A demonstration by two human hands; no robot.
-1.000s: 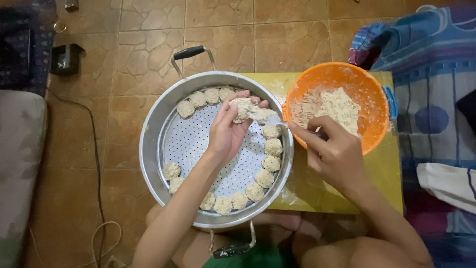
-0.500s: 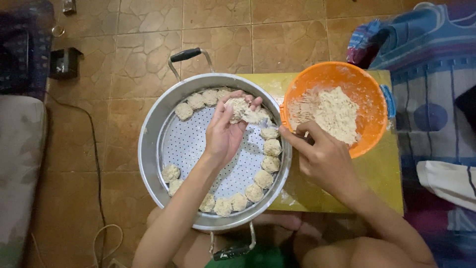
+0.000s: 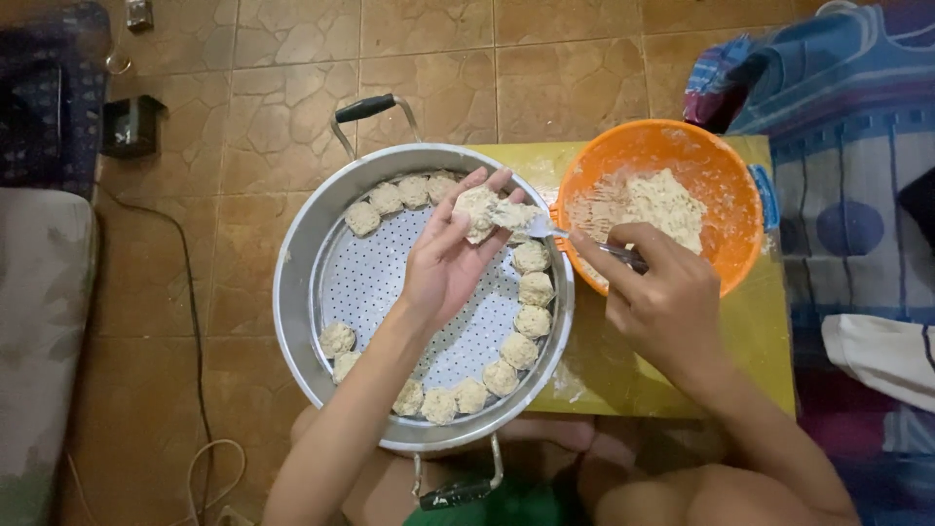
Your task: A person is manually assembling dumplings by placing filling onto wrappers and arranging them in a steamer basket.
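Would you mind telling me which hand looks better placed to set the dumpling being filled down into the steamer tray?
Probably the left hand: it cradles the dumpling directly above the steamer tray, near the ring's gap. The right hand holds a fork beside the orange bowl.

Right hand (image 3: 667,297) has drawn back from the orange bowl (image 3: 726,185), its spoon (image 3: 545,230) now touching the dumpling (image 3: 479,212) held in the left hand (image 3: 453,258) beside that bowl.
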